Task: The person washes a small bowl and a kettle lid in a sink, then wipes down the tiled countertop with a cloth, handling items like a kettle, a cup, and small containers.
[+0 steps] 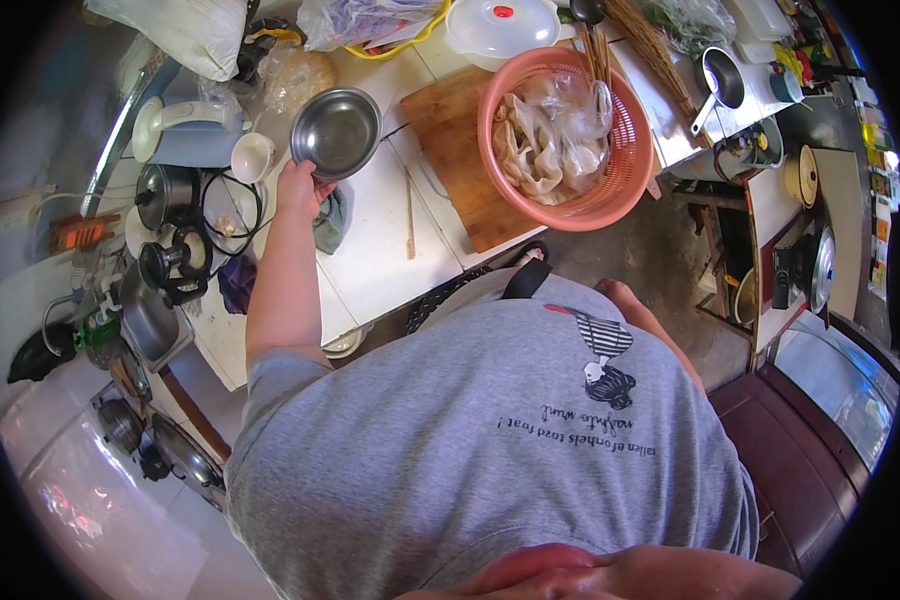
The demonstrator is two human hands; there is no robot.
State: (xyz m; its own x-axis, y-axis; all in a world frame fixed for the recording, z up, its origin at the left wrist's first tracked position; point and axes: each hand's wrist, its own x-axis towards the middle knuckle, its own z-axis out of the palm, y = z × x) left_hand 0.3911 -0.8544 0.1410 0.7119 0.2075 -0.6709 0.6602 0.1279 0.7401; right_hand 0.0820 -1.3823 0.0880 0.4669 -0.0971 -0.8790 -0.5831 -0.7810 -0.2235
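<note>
My left hand (pixel 305 189) grips the near rim of a round stainless steel bowl (pixel 337 133), raised over the white tiled counter (pixel 371 277). The bowl looks empty. A grey-green cloth (pixel 331 223) lies just below that hand. My right arm hangs down at my side; its hand (pixel 611 289) is mostly hidden by my grey T-shirt, so its fingers do not show. In front of me a pink plastic colander (pixel 491 169) holds pale dough-like sheets (pixel 529 161) and a clear plastic bag (pixel 576 124), partly over a wooden cutting board (pixel 450 150). A single chopstick (pixel 409 214) lies on the tiles.
Left of the bowl stand a white cup (pixel 253 157), a blue-and-white kettle (pixel 195 139), a lidded pot (pixel 166 196) and a steel sink (pixel 154 315). A white lidded container (pixel 502 26) and a yellow basket (pixel 401 51) stand at the back. A small white-handled pan (pixel 722 79) sits right.
</note>
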